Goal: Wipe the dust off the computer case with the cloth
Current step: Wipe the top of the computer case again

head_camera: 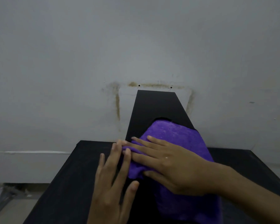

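Observation:
A black computer case (155, 105) stands on a black table, its narrow top running away from me toward the wall. A purple cloth (176, 136) lies draped over the near part of the case's top. My right hand (171, 164) lies flat on the cloth with straight fingers pointing left and a ring on one finger. My left hand (113, 180) is spread just left of the cloth, fingers straight, its fingertips touching the cloth's left edge. The case's near end is hidden under the cloth and hands.
The black table (71, 175) extends left and right (249, 164) of the case. A grey wall (136, 46) with brown stains and two small holes stands right behind the case. Floor and some clutter show at lower left (2, 199).

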